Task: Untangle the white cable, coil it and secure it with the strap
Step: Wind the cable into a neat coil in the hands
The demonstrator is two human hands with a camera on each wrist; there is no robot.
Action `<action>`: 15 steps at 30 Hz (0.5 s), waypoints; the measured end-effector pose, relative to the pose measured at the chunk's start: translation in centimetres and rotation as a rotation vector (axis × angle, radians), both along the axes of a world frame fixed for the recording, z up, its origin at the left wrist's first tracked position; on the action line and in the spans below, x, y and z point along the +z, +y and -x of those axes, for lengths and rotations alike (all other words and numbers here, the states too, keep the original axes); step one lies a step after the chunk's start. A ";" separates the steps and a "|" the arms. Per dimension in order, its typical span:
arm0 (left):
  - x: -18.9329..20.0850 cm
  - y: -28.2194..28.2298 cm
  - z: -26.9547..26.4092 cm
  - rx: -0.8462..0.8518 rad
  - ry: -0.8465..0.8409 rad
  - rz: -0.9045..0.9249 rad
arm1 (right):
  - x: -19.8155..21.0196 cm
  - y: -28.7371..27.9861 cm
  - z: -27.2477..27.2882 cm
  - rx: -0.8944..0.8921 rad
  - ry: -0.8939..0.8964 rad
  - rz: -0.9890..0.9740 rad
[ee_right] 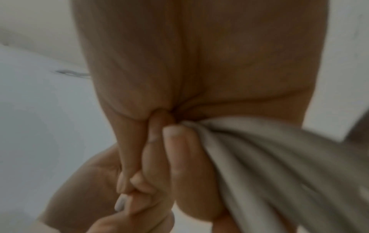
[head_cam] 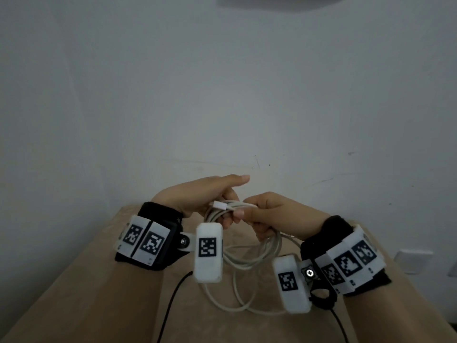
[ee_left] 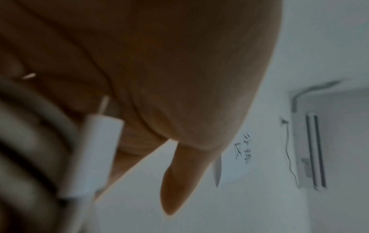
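The white cable (head_cam: 249,258) hangs in several loops above the tan surface, gathered at the top between both hands. My left hand (head_cam: 210,194) holds the bundle from the left, its index finger stretched out straight. The white plug (head_cam: 220,205) sticks out leftward by that hand; the plug (ee_left: 95,151) shows close up in the left wrist view beside blurred loops. My right hand (head_cam: 269,214) grips the gathered strands, fingers curled round the cable (ee_right: 259,157). I see no strap.
A tan, cloth-like surface (head_cam: 99,280) lies under the hands, against a white wall (head_cam: 222,95). Loose cable loops (head_cam: 222,298) trail onto it. Black wires (head_cam: 173,298) run from the wrist cameras. A wall socket (head_cam: 413,261) sits at the right.
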State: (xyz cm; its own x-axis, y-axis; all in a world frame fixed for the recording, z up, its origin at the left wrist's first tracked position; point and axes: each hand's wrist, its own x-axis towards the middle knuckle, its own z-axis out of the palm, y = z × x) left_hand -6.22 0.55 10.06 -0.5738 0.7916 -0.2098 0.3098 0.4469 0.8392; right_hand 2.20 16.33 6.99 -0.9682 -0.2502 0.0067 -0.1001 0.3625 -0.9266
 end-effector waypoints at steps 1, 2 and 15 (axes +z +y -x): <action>0.1 0.1 -0.3 0.005 0.051 0.038 | 0.0 0.0 0.1 0.011 -0.009 -0.026; 0.2 0.3 -0.6 0.010 0.100 0.073 | -0.1 -0.1 0.1 0.018 -0.017 -0.043; -0.4 3.1 -1.5 0.283 0.487 -0.139 | 0.6 0.5 -0.1 -0.165 0.136 0.065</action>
